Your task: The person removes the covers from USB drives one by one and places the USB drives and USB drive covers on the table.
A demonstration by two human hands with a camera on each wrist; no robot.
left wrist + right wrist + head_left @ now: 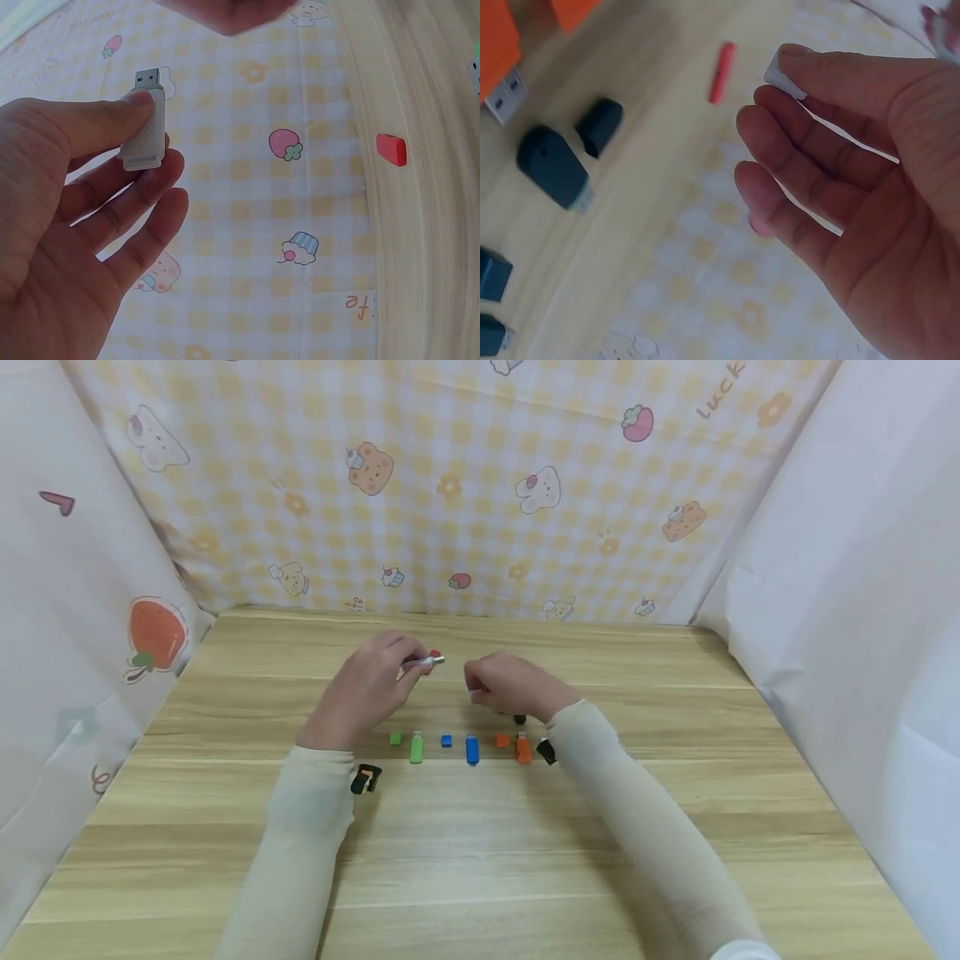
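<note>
My left hand (363, 689) pinches a white USB flash drive (147, 133) between thumb and fingers, above the back of the table. The drive's bare metal plug (148, 78) points away from the palm. My right hand (517, 683) is a short way to the right, holding a small white cap (781, 77) between thumb and index finger. Drive and cap are apart. A small red piece (391, 149) lies on the tabletop near the back edge; in the head view it shows just behind the left fingertips.
Across the wooden table (465, 868) runs a row: green cap (395, 739), green drive (416, 749), blue cap (446, 741), blue drive (472, 750), orange cap (502, 740), orange drive (523, 750). Dark drives and caps (600, 126) lie by the right forearm, a black-and-tan piece (366, 779) by the left.
</note>
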